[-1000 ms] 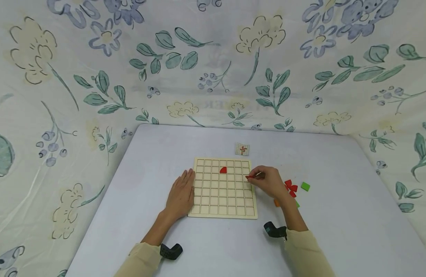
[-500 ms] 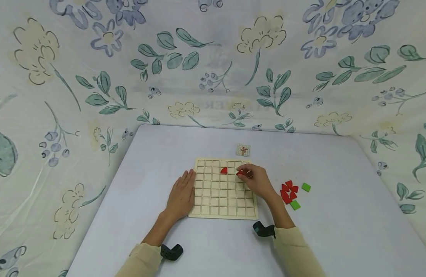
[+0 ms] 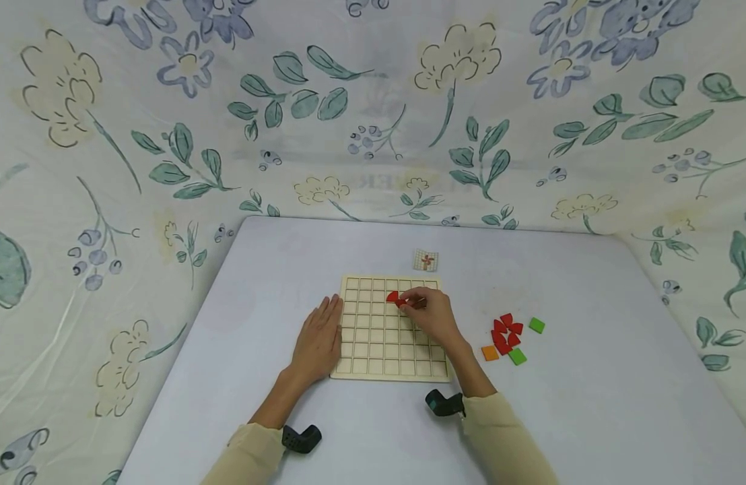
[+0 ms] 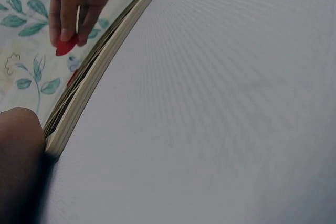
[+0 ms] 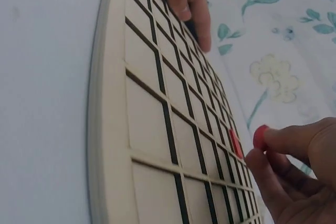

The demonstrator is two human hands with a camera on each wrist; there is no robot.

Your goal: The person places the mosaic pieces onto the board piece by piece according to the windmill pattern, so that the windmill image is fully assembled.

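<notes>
A pale wooden grid board (image 3: 367,350) lies on the white table. My left hand (image 3: 315,343) lies flat along its left edge with straight fingers. One red quarter-circle tile (image 3: 392,296) sits in a cell of the second row from the back. Just right of it, my right hand (image 3: 430,315) pinches another red tile (image 4: 64,45) between thumb and fingers. In the right wrist view, the pinched tile (image 5: 259,137) is held above the board, close to the seated one (image 5: 235,144).
Right of the board lies a cluster of several red tiles (image 3: 500,341), with an orange square (image 3: 490,353) and a green square (image 3: 517,356) beside it. Another green square (image 3: 536,325) lies farther right. A small printed pattern card (image 3: 425,261) is behind the board.
My right hand has carried the pinched red tile leftward from the board's right edge to beside the seated tile. The orange square has come into full view. My left hand stays put.
</notes>
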